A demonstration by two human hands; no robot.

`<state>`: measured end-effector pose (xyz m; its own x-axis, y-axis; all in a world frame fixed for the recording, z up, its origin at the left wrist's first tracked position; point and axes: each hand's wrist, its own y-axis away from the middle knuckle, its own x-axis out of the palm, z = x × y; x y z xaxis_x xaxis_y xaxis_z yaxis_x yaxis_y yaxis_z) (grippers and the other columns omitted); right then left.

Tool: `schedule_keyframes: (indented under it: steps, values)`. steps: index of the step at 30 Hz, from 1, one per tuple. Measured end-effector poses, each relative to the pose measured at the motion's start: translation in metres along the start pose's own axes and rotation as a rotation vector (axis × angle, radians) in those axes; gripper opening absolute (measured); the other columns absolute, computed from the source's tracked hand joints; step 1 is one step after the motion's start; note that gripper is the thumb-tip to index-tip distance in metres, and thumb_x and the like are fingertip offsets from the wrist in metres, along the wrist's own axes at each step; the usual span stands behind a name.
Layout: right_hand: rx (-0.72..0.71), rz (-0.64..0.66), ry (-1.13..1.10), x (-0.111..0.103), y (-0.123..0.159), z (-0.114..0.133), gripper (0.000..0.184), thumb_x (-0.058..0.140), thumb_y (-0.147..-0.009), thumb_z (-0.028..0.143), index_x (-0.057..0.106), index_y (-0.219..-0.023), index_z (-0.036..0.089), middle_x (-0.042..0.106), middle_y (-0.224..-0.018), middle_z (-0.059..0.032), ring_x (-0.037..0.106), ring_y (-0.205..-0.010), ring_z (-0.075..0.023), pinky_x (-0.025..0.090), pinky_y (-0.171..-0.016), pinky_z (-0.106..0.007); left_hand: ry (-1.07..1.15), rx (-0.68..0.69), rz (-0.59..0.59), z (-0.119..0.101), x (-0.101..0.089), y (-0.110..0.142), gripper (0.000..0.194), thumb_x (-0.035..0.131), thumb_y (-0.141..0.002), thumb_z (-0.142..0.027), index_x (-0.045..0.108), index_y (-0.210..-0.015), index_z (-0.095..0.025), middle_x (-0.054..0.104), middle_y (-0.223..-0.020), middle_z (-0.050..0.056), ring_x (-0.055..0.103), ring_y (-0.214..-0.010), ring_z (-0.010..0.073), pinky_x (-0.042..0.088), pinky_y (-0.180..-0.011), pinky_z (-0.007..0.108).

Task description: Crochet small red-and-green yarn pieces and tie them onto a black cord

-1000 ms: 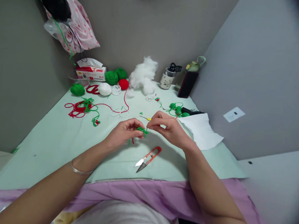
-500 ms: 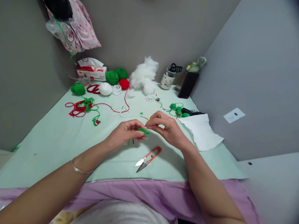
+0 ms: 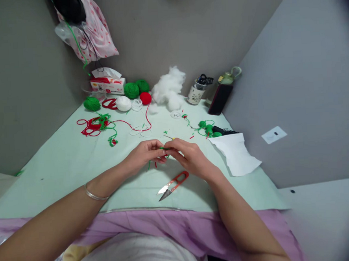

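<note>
My left hand (image 3: 146,155) is closed on a small green crochet piece (image 3: 163,148), which shows only in slivers between the fingers. Against the same piece, my right hand (image 3: 185,151) has its fingertips pinched, covering most of it. Green and red yarn ends hang below the left fingers. Just beyond the right fingers lies a crochet hook (image 3: 169,137) with a yellow part, half hidden by the hand. Thread snips (image 3: 173,185) with orange handles lie on the pale green table cover (image 3: 131,196), nearer to me than both hands.
Green, white and red yarn balls (image 3: 131,90) line the back beside a tissue box (image 3: 108,86). White stuffing (image 3: 169,87), a pen cup (image 3: 196,93) and a phone (image 3: 220,99) stand farther right. Tangled yarn (image 3: 98,123) lies left; white paper (image 3: 236,154) lies right.
My right hand has moved slightly left and closed over the crochet piece, which was more exposed before. The left hand has stayed nearly in place.
</note>
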<state>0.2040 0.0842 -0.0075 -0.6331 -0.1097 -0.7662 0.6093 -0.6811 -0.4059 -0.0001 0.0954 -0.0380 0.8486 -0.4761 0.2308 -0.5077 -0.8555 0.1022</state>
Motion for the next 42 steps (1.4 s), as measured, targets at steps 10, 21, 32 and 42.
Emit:
schedule_keyframes:
  steps: [10, 21, 32, 42]
  values:
    - [0.165, -0.212, -0.574, -0.006, -0.004, 0.017, 0.01, 0.059, -0.095, 0.03, 0.063, -0.091, 0.022, 0.069, -0.094, -0.0048, 0.065, -0.069, -0.0126, 0.048, -0.056, -0.024, -0.056, -0.018, 0.104, 0.008, 0.005, -0.002, 0.015, 0.071, -0.082, -0.027, 0.063, -0.088, -0.016, 0.069, -0.087, 0.005, 0.067, -0.086, 0.0191, 0.052, -0.079, 0.032]
    - [0.302, -0.723, -1.005, -0.036, -0.006, -0.012, 0.016, 0.069, -0.088, 0.032, 0.057, -0.083, 0.023, 0.045, -0.058, 0.0081, 0.065, -0.07, -0.0113, 0.058, -0.091, -0.033, -0.134, 0.011, 0.133, 0.003, 0.007, 0.001, 0.017, 0.073, -0.077, -0.022, 0.057, -0.078, -0.017, 0.067, -0.097, 0.004, 0.066, -0.087, 0.0163, 0.049, -0.079, 0.03]
    - [0.297, -0.505, -0.67, -0.045, 0.001, -0.017, 0.007, 0.067, -0.088, 0.03, 0.066, -0.087, 0.024, 0.052, -0.066, 0.0027, 0.052, -0.059, -0.0126, 0.047, -0.055, -0.028, 0.024, 0.071, -0.036, -0.005, 0.004, 0.0, 0.027, 0.081, -0.075, -0.028, 0.061, -0.091, -0.018, 0.064, -0.078, -0.003, 0.067, -0.071, 0.0135, 0.052, -0.071, 0.028]
    - [0.103, -0.193, -0.058, -0.031, 0.002, -0.008, 0.013, 0.062, -0.095, 0.024, 0.074, -0.095, 0.026, 0.055, -0.085, -0.0026, 0.054, -0.076, -0.0153, 0.043, -0.067, -0.031, -0.071, 0.104, 0.023, -0.008, 0.004, 0.003, 0.021, 0.073, -0.084, -0.03, 0.066, -0.101, -0.018, 0.069, -0.098, 0.003, 0.068, -0.091, 0.0178, 0.049, -0.088, 0.032]
